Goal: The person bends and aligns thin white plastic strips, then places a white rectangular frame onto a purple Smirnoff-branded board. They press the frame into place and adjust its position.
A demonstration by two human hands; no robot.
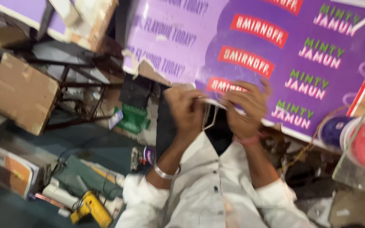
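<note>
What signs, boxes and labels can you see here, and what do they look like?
Big printed board: top right, purple with red labels, both hands at its lower edge.
Cardboard box: left, brown, worn.
Green packet: centre floor, flat.
Orange-and-white book: lower left.

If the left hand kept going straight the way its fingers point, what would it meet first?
Most likely the purple printed board: the left hand already pinches its lower edge beside the right hand, fingers aimed up at it, though blur hides depth.

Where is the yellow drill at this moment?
The yellow drill lies at the bottom left of the head view, beside a white roll, left of the person's white sleeve.
</note>
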